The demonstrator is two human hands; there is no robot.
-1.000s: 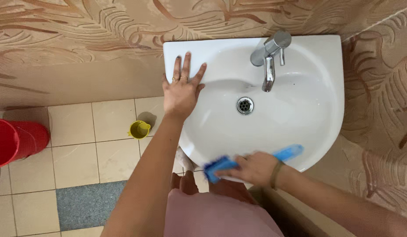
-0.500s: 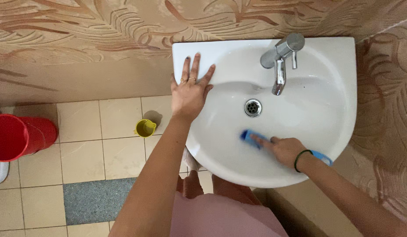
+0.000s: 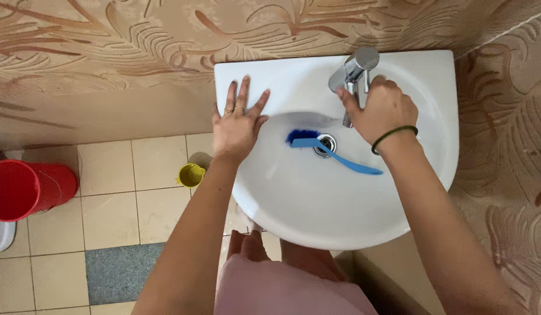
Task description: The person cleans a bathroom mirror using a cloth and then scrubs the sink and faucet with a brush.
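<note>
A white wall-mounted sink [image 3: 294, 210] fills the middle of the view. My left hand [image 3: 236, 125] lies flat with spread fingers on the sink's left rim. My right hand [image 3: 378, 108] is wrapped around the chrome tap [image 3: 355, 66] at the back of the basin. A blue long-handled brush [image 3: 327, 149] lies loose in the basin, its bristle head to the left and its handle crossing the drain [image 3: 324, 144].
A red bucket [image 3: 26, 188] stands on the tiled floor at the far left. A small yellow cup [image 3: 190, 174] sits on the floor beside the sink. A grey floor tile [image 3: 124, 271] lies below. Patterned beige wall surrounds the sink at the back and right.
My right hand has let go of the blue brush, which now lies in the basin over the drain, and has moved up onto the tap. My left hand stays on the rim.
</note>
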